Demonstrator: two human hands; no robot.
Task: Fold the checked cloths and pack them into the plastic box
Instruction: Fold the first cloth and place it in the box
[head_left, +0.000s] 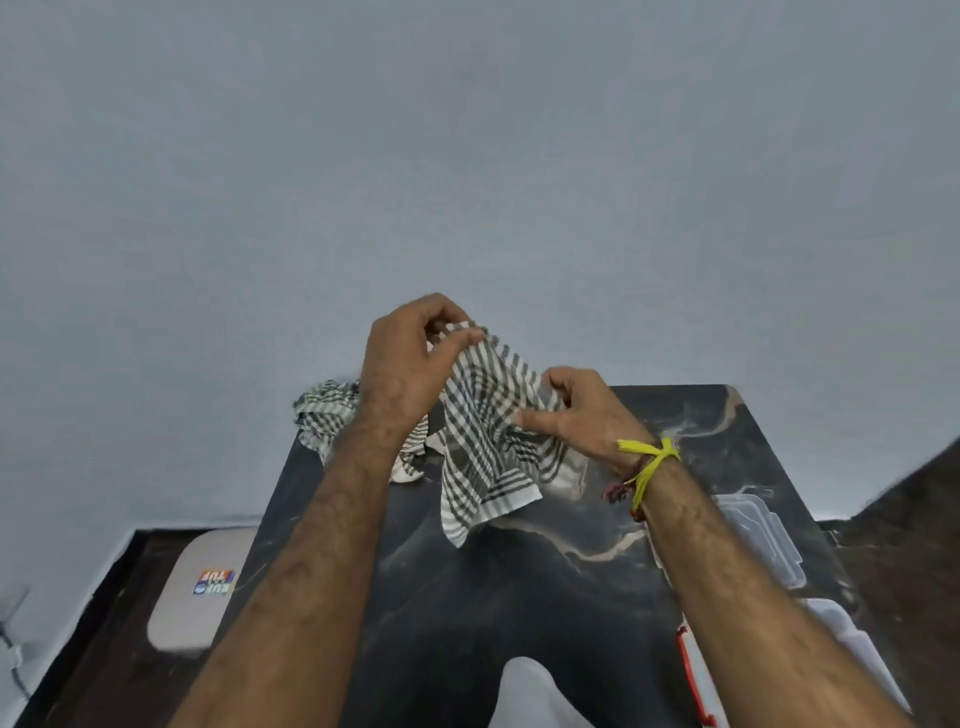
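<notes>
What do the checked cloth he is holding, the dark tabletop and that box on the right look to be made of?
The checked cloth looks like thin woven cotton, matt: it drapes limply and creases. The tabletop appears to be polished black marble or a laminate copy, with pale veins and a soft sheen. The box looks like clear, glossy plastic: the dark top shows through it.

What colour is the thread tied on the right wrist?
Bright yellow thread, knotted with loose ends, seen in the head view, the only one.

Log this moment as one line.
left hand: grips cloth | right hand: grips cloth | cloth: lifted, unfolded | plastic box: right
</notes>
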